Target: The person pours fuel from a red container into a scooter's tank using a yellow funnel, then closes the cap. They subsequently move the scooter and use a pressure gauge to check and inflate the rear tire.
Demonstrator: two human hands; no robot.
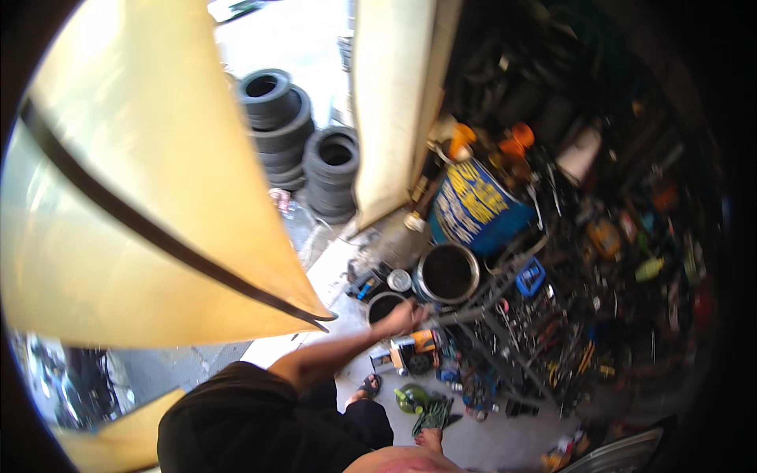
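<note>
My left arm stretches from the black sleeve across the middle of the view. At its end, my left hand point(405, 318) is blurred, and I cannot tell whether its fingers hold anything. It is over the rim of a small dark-mouthed container point(384, 307) and close to a grey metal frame point(467, 316). Just below the hand are orange-and-black boxes point(421, 343). A larger open bucket point(447, 275) with a dark inside stands behind it, beside a small round can point(399, 279). My right hand is out of view; bare skin shows at the bottom edge.
A yellowish curtain point(177, 177) with a dark strip hangs at left. Stacked tires point(331, 171) stand outside the doorway. A blue printed drum point(479, 207) is behind the bucket. Many hand tools point(550, 337) crowd the right. A green round bottle point(412, 398) and dark cloth point(434, 412) lie near my feet.
</note>
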